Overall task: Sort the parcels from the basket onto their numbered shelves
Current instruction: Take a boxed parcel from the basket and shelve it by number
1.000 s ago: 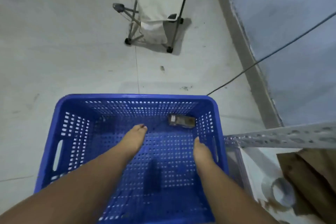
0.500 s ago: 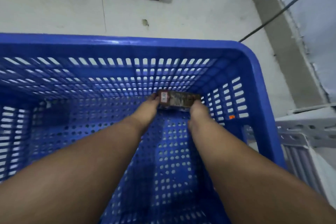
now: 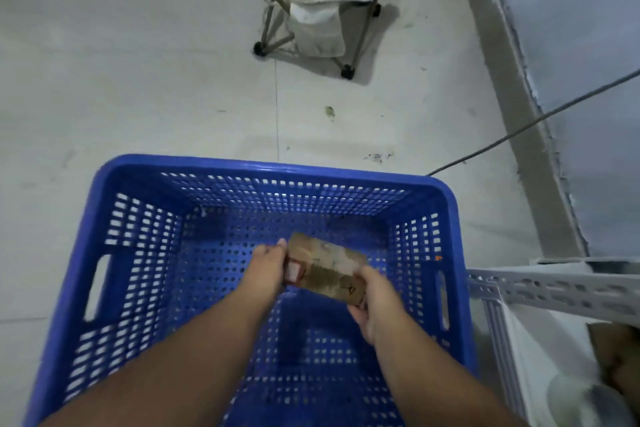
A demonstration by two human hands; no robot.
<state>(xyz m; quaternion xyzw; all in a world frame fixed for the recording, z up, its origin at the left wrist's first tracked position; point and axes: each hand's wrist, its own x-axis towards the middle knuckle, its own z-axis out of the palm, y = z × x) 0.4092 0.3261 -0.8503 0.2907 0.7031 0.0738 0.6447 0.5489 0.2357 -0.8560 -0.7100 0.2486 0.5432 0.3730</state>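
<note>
**Head view: last parcel coming up out of the basket**

We are holding one brown parcel between both hands, above the floor of the blue basket and below its rim. Our left hand is gripping the left end, fingers curled over the top edge. Our right hand is gripping the lower right corner, thumb over the face. We are taking it by the two ends, most likely so that the face stays uncovered: a handwritten mark that looks like a 4 is showing near the right hand. We are judging that this mark names the shelf, though blur is keeping us from reading it with confidence. We are tilting the parcel, its left end higher and farther from us.

We are seeing no other parcel on the visible basket floor; our forearms are hiding the near part.

Around us: a metal shelf rail is standing just right of the basket, with a brown box partly showing below it. A folding stand with white cloth is standing well beyond the basket, and a cable is running across the floor toward the wall.

In the way: we are judging that the parcel needs to be lifted over the basket's right wall, and the rail sits close beside it.
</note>
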